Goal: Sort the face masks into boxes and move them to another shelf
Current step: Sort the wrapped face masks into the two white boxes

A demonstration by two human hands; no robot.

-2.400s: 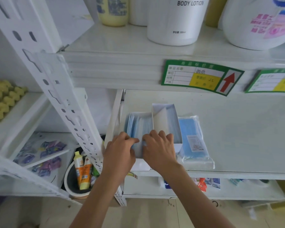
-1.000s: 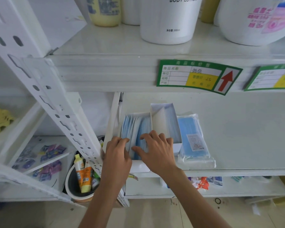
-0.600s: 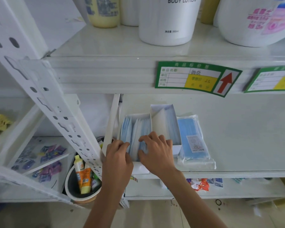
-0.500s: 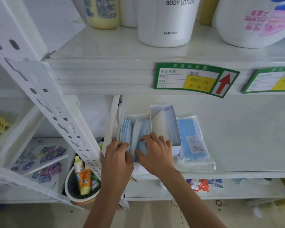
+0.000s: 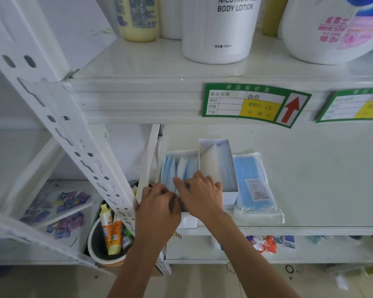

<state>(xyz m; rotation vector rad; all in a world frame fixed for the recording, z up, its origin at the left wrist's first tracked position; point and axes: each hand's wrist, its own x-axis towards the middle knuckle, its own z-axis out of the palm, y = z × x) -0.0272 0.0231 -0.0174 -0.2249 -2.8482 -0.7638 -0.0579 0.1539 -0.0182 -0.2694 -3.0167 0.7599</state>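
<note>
Fingers of both hands meet over the near end of the left box (image 5: 182,157). Right hand (image 5: 199,195): fingers curled down onto the upright blue masks (image 5: 181,168), thumb reaching left across their edges; it looks to be pinching or pressing a few together, though the contact itself is hidden under the knuckles. Left hand (image 5: 157,206): fingers bent inward at the box's near-left corner, tips touching the masks or the cardboard; which of the two cannot be told, nor whether it truly grips anything.

Masks stand on edge in the left box, fanned with gaps between them, so they are loose rather than tightly packed. Probable reason for the two-handed hold: one hand steadies the box and closes up the stack while the other tucks or squares the edges, since thin soft masks splay when unsupported.

Just right of it, touching, a second open white box (image 5: 209,166) holds masks along its right wall only. Beside that lies a sealed plastic pack of blue masks (image 5: 253,183), flat on the shelf (image 5: 323,173) near the front edge. All three sit side by side, presumably to keep the sorting within easy reach.

Judgement: sorting still under way; the sealed pack is unboxed and no box has gone to another shelf yet.
</note>
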